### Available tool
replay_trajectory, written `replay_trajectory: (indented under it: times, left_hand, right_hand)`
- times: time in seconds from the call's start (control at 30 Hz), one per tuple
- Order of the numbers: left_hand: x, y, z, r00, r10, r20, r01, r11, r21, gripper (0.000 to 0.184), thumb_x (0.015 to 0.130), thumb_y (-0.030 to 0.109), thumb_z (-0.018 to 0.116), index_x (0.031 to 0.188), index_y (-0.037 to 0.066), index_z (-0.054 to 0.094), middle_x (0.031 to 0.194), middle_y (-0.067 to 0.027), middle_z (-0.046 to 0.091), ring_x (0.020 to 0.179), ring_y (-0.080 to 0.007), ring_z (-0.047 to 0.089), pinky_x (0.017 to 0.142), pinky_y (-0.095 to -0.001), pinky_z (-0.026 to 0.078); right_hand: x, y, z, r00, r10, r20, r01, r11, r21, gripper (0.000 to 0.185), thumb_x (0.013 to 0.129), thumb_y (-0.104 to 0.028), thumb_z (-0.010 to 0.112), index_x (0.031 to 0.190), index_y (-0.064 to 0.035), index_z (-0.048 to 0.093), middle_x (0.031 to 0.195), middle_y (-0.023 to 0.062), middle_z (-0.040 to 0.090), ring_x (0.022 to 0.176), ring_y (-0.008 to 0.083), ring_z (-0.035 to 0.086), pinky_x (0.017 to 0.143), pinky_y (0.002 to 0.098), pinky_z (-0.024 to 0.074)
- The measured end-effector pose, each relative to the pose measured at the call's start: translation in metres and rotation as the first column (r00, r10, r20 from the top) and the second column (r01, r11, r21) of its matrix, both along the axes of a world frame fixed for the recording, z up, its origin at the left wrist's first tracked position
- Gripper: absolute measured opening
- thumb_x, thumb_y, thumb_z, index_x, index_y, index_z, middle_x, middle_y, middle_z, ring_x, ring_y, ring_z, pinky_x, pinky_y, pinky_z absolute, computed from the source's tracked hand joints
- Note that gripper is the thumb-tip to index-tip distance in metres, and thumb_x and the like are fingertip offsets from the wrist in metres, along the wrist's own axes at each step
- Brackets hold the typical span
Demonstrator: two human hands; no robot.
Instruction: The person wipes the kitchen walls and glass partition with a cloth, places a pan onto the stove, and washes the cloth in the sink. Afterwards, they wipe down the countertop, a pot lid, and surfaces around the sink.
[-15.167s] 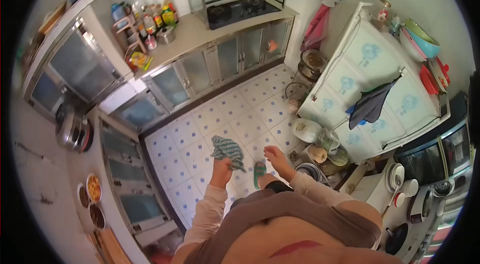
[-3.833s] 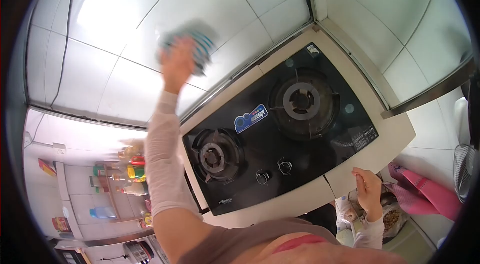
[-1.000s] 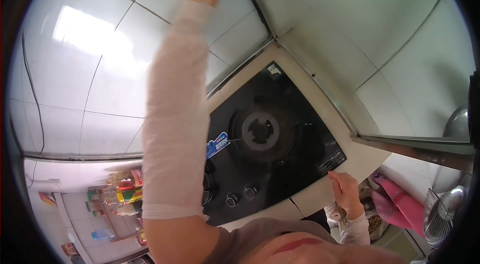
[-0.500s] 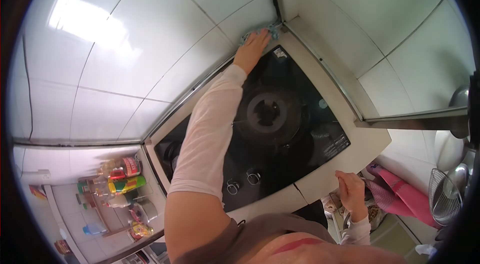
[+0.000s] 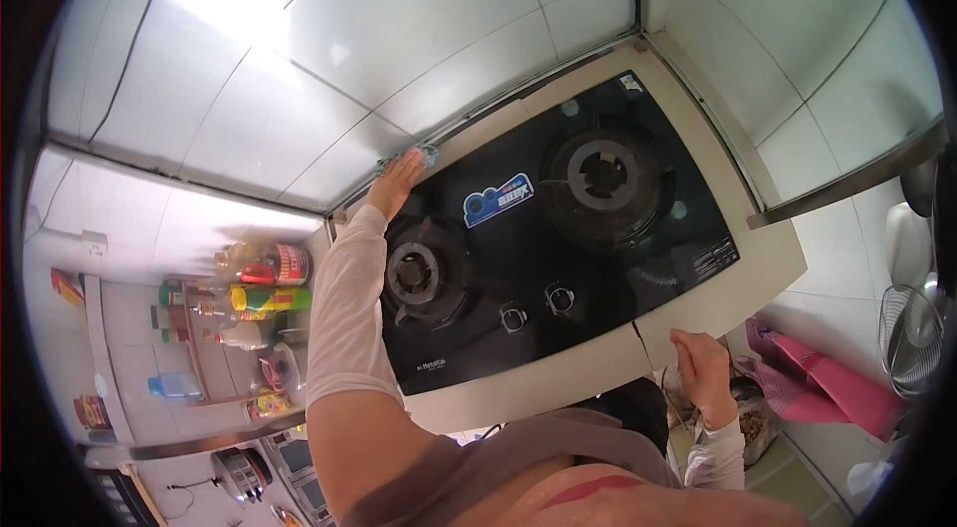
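My left hand (image 5: 397, 180) presses a blue-green cloth (image 5: 427, 156) against the strip between the tiled wall and the back edge of the black glass gas stove (image 5: 498, 268). Its fingers lie over the cloth, which is partly hidden under them. Beside that wrist sits the left burner (image 5: 414, 271); the right burner (image 5: 604, 178) lies farther off. My right hand (image 5: 704, 377) is at the front edge of the pale countertop (image 5: 538, 377), fingers curled in, and nothing shows in it.
Bottles (image 5: 274, 266) stand on a rack at the left. A pink cloth item (image 5: 817, 382) and a wire strainer (image 5: 909, 338) hang at the right. Two knobs (image 5: 560, 300) sit at the stove's front. A metal-edged panel (image 5: 857, 173) juts out at the right.
My left hand has slid the cloth leftward along the back edge, from the far corner to behind the left burner. The view has shifted, and both burners now show. My right hand stays curled.
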State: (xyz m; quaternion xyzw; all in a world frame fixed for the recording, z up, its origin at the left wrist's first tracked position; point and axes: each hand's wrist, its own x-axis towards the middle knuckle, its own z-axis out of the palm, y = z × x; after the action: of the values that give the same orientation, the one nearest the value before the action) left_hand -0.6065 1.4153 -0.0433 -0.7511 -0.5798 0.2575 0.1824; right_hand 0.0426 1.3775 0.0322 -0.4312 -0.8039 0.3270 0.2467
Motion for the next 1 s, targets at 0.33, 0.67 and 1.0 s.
replay_trajectory:
  times: [0.33, 0.67, 1.0]
  left_hand:
    - [0.019, -0.078, 0.078, 0.172, 0.511, 0.842, -0.700, 0.665, -0.261, 0.051, 0.085, -0.002, 0.050, 0.136, 0.000, 0.048, 0.131, -0.0115, 0.056, 0.120, -0.0277, 0.052, 0.097, -0.0332, 0.045]
    - [0.284, -0.138, 0.197, -0.802, -0.261, 0.537, -0.476, 0.822, -0.312, 0.062, 0.080, -0.012, 0.042, 0.141, -0.001, 0.040, 0.133, -0.0132, 0.053, 0.121, -0.0205, 0.054, 0.100, -0.0307, 0.045]
    - [0.330, -0.306, 0.221, 0.120, -0.175, 0.977, -0.895, 0.408, 0.183, 0.046, 0.085, -0.003, 0.056, 0.130, 0.000, 0.053, 0.124, -0.0178, 0.061, 0.117, -0.0274, 0.059, 0.097, -0.0352, 0.045]
  right_hand:
    - [-0.029, -0.045, 0.014, 0.974, 0.191, -0.126, -0.195, 0.981, -0.020, 0.017, 0.087, -0.004, 0.060, 0.102, -0.0019, 0.066, 0.092, 0.0154, 0.068, 0.082, 0.0328, 0.066, 0.073, 0.0385, 0.0517]
    - [-0.179, -0.018, 0.073, 0.616, 0.277, -0.737, -0.529, 0.839, -0.127, 0.056, 0.094, -0.005, 0.054, 0.146, -0.0035, 0.033, 0.147, 0.0116, 0.038, 0.129, 0.0194, 0.043, 0.104, 0.0288, 0.0343]
    - [-0.319, -0.103, 0.041, 0.499, -0.350, -0.793, -0.860, -0.083, -0.504, 0.058, 0.089, -0.002, 0.040, 0.147, -0.0050, 0.034, 0.128, 0.0098, 0.056, 0.105, 0.0180, 0.059, 0.088, 0.0289, 0.0485]
